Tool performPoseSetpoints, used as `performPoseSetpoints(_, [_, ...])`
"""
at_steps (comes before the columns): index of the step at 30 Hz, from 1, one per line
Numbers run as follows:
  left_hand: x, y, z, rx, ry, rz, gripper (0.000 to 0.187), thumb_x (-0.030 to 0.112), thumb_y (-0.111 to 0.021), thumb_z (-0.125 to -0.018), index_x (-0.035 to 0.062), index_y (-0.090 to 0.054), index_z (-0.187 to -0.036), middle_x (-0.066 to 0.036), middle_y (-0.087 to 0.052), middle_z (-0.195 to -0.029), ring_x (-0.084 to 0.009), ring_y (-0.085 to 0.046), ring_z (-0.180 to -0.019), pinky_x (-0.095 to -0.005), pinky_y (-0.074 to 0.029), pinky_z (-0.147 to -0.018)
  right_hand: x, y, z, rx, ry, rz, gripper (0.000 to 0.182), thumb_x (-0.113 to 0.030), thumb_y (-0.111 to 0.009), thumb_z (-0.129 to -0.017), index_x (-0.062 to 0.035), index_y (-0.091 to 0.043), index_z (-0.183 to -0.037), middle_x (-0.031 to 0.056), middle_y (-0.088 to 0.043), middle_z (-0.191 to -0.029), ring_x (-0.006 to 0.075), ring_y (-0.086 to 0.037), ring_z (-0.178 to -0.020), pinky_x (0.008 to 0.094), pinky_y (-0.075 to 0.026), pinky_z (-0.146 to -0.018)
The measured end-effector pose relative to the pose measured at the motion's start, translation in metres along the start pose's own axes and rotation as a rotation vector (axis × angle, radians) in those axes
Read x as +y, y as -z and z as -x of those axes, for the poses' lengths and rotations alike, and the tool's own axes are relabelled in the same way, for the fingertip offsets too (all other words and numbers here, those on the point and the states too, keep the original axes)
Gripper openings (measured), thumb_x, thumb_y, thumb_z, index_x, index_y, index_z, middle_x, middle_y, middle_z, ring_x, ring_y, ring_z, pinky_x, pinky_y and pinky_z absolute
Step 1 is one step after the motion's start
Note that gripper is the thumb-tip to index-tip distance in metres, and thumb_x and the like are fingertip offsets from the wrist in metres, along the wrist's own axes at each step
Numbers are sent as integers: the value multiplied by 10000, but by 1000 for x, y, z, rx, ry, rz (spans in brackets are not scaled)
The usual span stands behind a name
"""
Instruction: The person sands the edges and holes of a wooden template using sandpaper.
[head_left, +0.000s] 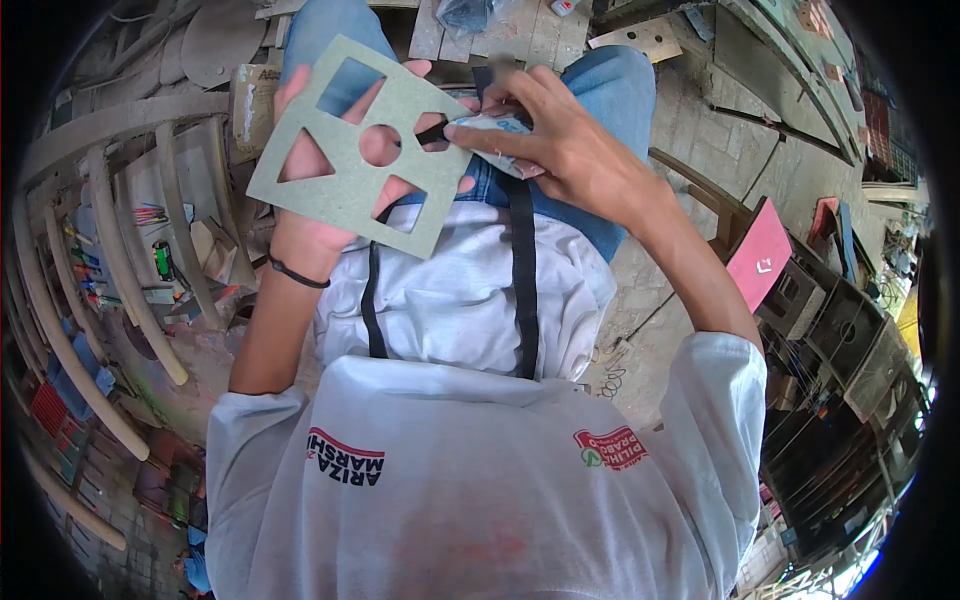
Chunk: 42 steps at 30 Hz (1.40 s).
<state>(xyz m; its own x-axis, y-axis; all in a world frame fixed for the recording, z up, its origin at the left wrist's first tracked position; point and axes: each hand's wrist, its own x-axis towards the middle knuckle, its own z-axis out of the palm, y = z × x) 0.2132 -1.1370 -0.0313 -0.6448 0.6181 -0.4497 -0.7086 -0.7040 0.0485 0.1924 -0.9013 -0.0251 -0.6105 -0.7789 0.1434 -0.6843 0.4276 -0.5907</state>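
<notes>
My left hand [310,222] grips a flat greenish-grey board [345,205] from beneath, with fingers showing through its cut-outs and past its edges. The board has a round hole in the middle and several angular openings around it, one of them a triangle. In my right hand [560,140] is a folded piece of sandpaper [500,143], its pale backing printed in blue. The thumb and fingers pinch it against the board's right side, by a small opening. A dark part of the fold seems to reach into that opening. Both hands are above my lap.
Curved wooden rails [125,275] stand to the left, with tools and bright small items behind them. A pink panel [760,255] and dark boards lean at the right. A wooden strip with holes [635,42] lies ahead on the tiled floor. A cardboard box [252,105] is beside my left knee.
</notes>
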Motion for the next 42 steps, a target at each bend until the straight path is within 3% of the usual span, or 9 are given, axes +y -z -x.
performPoseSetpoints(5, [0, 11, -1, -130, 83, 18, 906, 737, -335, -818, 58, -321, -1418, -307, -383, -1357, -483, -400, -1237, -676, -290, -994, 3, -4, 3, -3, -12, 34, 502, 25, -665, -697, -178, -652, -1156, 87, -505, -1034, 264, -488, -969, 340, -477, -843])
performPoseSetpoints(12, [-2, 1, -1, -116, -37, 10, 921, 744, -311, -822, 48, -295, -1425, -322, -296, -1413, -461, -400, -1245, -657, -300, -1002, 1, -6, 6, 38, -61, -53, 551, 68, -662, -676, -181, -650, -1167, 100, -497, -1032, 266, -492, -960, 346, -469, -834])
performPoseSetpoints(14, [0, -1, 0, -61, -28, -97, 930, 739, -322, -821, 79, -211, -1466, -318, -143, -1475, -466, -285, -1321, -670, -237, -1032, -1, -12, 8, 40, -99, -155, 737, 157, -528, -577, -181, -613, -1227, 133, -463, -1084, 308, -488, -1001, 378, -427, -895])
performPoseSetpoints(26, [0, -13, -3, -50, -220, -297, 953, 725, -345, -814, 57, -181, -1474, -339, -160, -1464, -434, -327, -1300, -612, -263, -1045, -12, -17, 4, 162, -143, -184, 702, 138, -456, -596, -169, -639, -1200, 139, -470, -1081, 318, -482, -1014, 400, -420, -947])
performPoseSetpoints(27, [-3, -12, -6, -60, -222, -123, 928, 724, -339, -824, 11, -284, -1416, -333, -332, -1381, -389, -450, -1214, -540, -371, -1007, -12, -23, 4, 160, -154, -174, 709, 151, -460, -599, -171, -637, -1204, 144, -471, -1079, 321, -481, -1010, 390, -417, -946])
performPoseSetpoints(35, [-3, -7, -4, -207, -249, -9, 957, 732, -342, -816, 1, -244, -1426, -328, -305, -1404, -399, -436, -1233, -553, -359, -1009, -18, -25, 3, 233, -188, -183, 741, 174, -474, -579, -172, -626, -1216, 140, -487, -1075, 311, -487, -1021, 369, -413, -935])
performPoseSetpoints(38, [-15, -11, -3, -144, -321, -86, 977, 733, -365, -806, -5, -229, -1431, -319, -312, -1404, -415, -435, -1232, -514, -359, -1025, -7, -30, 6, 302, -238, -189, 734, 150, -466, -579, -158, -617, -1227, 149, -486, -1074, 312, -494, -1027, 370, -416, -933])
performPoseSetpoints(40, [-14, -16, -2, -75, -416, -325, 1021, 726, -402, -788, 5, -146, -1464, -322, -158, -1472, -441, -335, -1306, -537, -302, -1062, -11, -33, 6, 300, -275, -202, 704, 146, -479, -597, -142, -618, -1224, 143, -487, -1077, 303, -504, -1035, 355, -429, -919])
performPoseSetpoints(42, [-13, -14, -2, -79, -438, -395, 1029, 727, -407, -784, 3, -140, -1464, -319, -154, -1475, -445, -322, -1313, -539, -294, -1066, -20, -37, 7, 247, -216, -205, 654, 156, -512, -645, -146, -626, -1215, 124, -493, -1081, 286, -520, -1024, 331, -447, -892])
